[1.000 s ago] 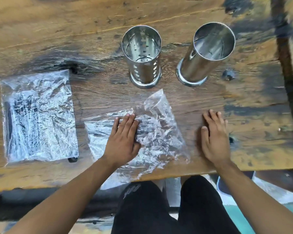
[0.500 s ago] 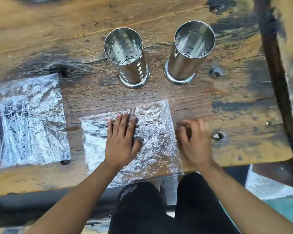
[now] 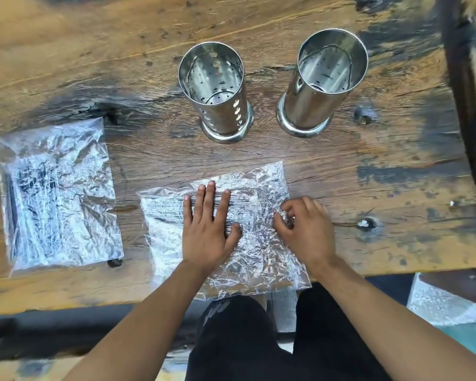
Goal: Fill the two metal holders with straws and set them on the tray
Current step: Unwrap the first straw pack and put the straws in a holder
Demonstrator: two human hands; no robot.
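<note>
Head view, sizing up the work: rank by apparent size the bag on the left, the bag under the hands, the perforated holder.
1-2. Left bag and bag under the hands: alike, unranked.
3. Perforated holder: smallest, though farther from the camera.

Two metal holders stand upright, empty, toward the far edge of the wooden table point(image 3: 66, 64): perforated holder point(image 3: 217, 92), plain holder point(image 3: 318, 86) beside it. Left hand point(image 3: 208, 229) presses flat on a clear straw bag point(image 3: 259, 243) at the near edge; right hand point(image 3: 307, 229) pinches its plastic. Second bag point(image 3: 57, 193) lies near the left edge.
</note>
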